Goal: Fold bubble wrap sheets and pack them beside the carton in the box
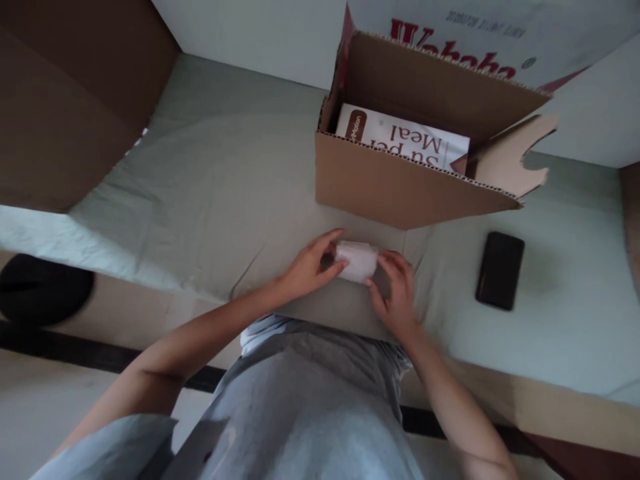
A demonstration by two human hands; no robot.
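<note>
Between my two hands is a small whitish bundle [357,261] that looks wrapped; what is inside does not show. My left hand [315,264] grips its left end between thumb and fingers. At its right end, the thumb and fingers of my right hand [395,287] pinch it. The bundle is just in front of an open cardboard box [370,180]. Inside that box stands a white carton [405,137] printed "Super Meal", its lower part hidden by the box wall.
A black phone-like object [500,271] lies on the pale green sheet [225,167] to the right. A large brown panel [75,100] rises at the left. A dark round object [45,289] is beyond the sheet's front edge. A box flap [515,153] sticks out rightward.
</note>
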